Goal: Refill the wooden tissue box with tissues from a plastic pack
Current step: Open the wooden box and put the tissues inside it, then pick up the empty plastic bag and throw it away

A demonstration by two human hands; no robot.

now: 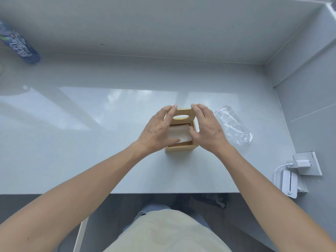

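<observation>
Sliding a slotted wooden lid (182,116) over the light wooden tissue box (181,147) mid-desk (91,160), left hand (160,128) and right hand (207,128) grip its sides with curled fingers, covering white tissues (179,133); the empty clear plastic pack (234,130) lies just right

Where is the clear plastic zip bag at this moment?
In the head view, the clear plastic zip bag lies flat on the pale grey table, right of the wooden tissue box and just beyond the right hand, apparently empty.

Tissues (179,133) in box (181,148), pack (234,126) rightward
</observation>
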